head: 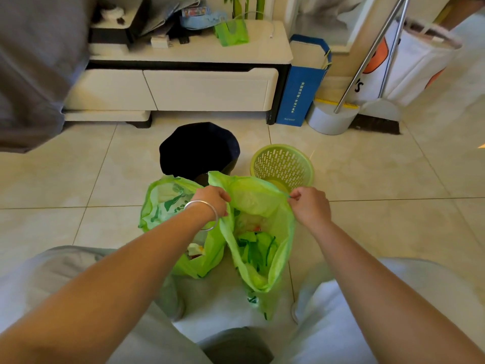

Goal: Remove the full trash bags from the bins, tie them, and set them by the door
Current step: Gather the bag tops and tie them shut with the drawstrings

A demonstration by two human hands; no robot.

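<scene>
Presently, two green trash bags stand on the tiled floor (78, 179), both out of their bins and both untied. Taking the right-hand bag (262, 258) as reference: it sits nearest the person, between the knees, its mouth held wide. The left hand (214, 200) pinches the rim on its left side with curled fingers; the right hand (309, 204) pinches the opposite rim likewise. Rubbish is visible inside.

Touching its left flank is the second green bag (168, 206), printed, slumped open, unheld, with waste showing near its lower edge.

Just beyond the reference bag's right corner stands the green lattice bin (283, 164), which appears unlined and empty. Beyond its left corner stands the dark bin (199, 149), interior too dark to judge.

Further back is a low white cabinet (183, 88), with a blue paper bag (301, 85) and a broom with dustpan (367, 111) to its right.

Assessment: removal appears complete; tying is about to begin on the held bag. Outstanding: knotting both bags and carrying them to the door, which is not in view.
</scene>
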